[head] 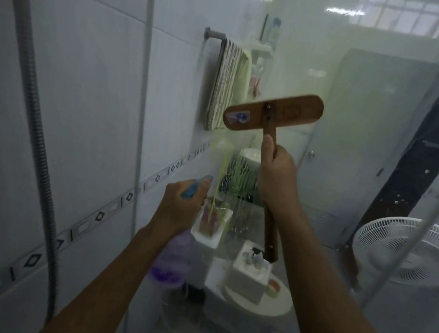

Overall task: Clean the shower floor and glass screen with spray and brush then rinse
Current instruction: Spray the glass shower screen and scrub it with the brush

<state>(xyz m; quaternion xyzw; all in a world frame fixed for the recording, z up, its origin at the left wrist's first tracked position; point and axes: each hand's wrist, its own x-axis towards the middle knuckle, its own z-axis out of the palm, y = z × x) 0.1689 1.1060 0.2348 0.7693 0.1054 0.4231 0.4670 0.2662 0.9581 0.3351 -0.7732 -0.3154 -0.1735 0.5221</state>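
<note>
Wooden brush (288, 111) with one flat oblong head, right grip (277, 177) curled round its handle; left grip (180, 205) clasps one translucent purple spray bottle (173, 259).

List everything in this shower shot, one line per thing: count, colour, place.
brush: one, brown wood, head raised in front of the glass
spray bottle: one, purple with a blue nozzle, low centre, pointed at the glass
glass screen: one, clear, straight ahead
streaks: several, yellow-green, running down the glass
towel: one, striped, hanging on the rail
towel rail: one, grey, on the tiled wall
shower hose: one, grey, ribbed, down the left wall
fan: one, white, low right
box: one, white, low centre
left hand: grips the spray bottle
right hand: grips the brush handle
</note>
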